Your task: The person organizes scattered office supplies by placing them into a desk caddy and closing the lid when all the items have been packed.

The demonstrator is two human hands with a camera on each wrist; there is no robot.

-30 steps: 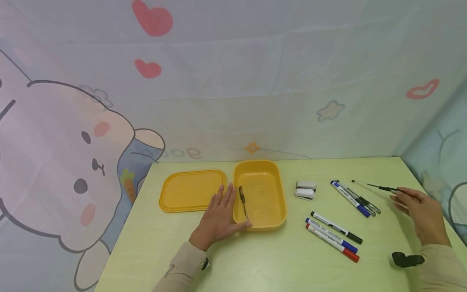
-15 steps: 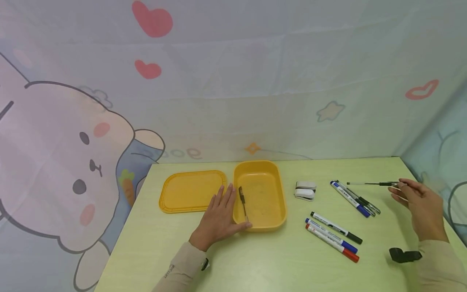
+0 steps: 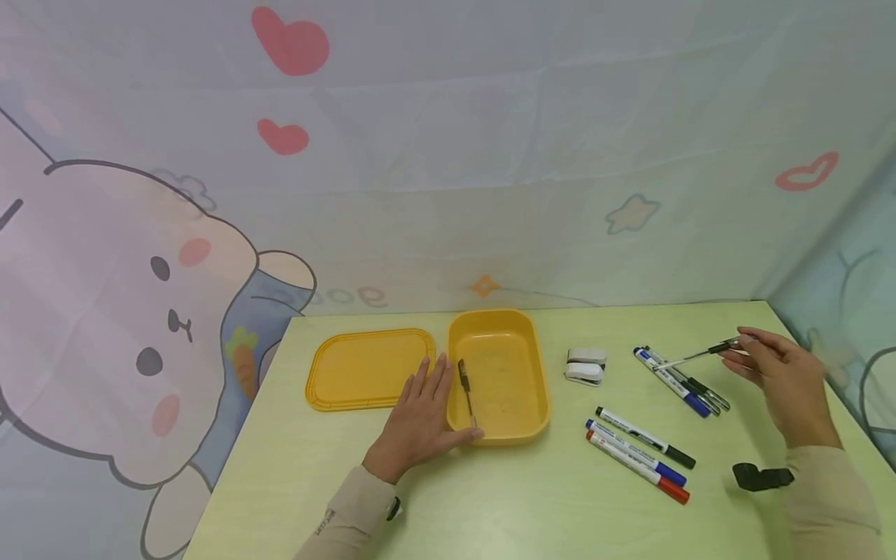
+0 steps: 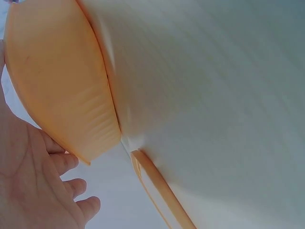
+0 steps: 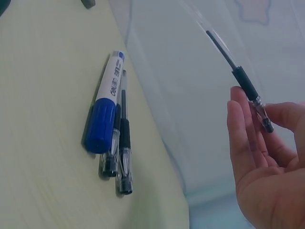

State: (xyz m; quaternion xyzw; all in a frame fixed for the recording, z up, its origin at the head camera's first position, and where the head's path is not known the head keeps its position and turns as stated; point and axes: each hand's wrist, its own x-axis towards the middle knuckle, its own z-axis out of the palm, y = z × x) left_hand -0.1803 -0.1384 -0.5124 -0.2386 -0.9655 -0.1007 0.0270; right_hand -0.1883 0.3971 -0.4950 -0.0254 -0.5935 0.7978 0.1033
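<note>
A slim clear plastic pen with a black grip (image 5: 244,83) is pinched near its capped end between the thumb and fingers of the right hand (image 3: 789,383), held up off the pale green table (image 3: 518,505) near a white marker with a blue cap (image 5: 105,102) and two similar clear pens (image 5: 125,136). Over on the other side, the yellow plastic tub (image 3: 511,389) is touched at its left rim by the left hand (image 3: 421,421), fingers pretty much straight, thumb spread out. One more black-gripped pen (image 3: 466,381) is parked inside. A flat yellow lid (image 3: 371,367) is laid just beside it all.
</note>
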